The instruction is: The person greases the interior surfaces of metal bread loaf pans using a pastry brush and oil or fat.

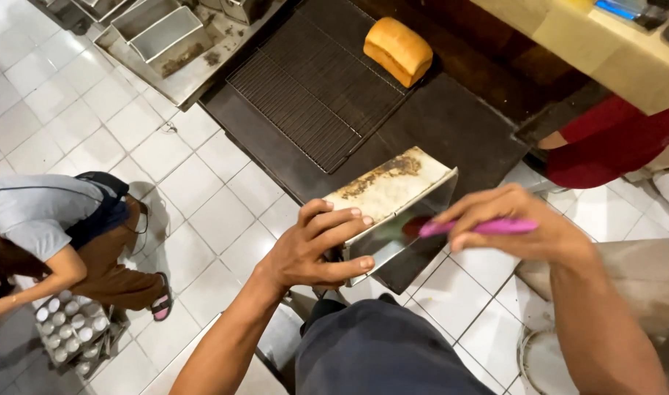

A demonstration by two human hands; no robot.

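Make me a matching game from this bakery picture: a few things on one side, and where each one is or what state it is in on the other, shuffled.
Things
1. Baked loaf
2. Loaf tin
3. Pink-handled brush
4. Tray of small round cups

Places
A. On the tiled floor beside a crouching person
B. Held in the right hand, its tip inside the tin
C. Lying on the wire cooling rack
D. Tilted on its side, gripped by the left hand

Pairs: 1-C, 2-D, 3-B, 4-A
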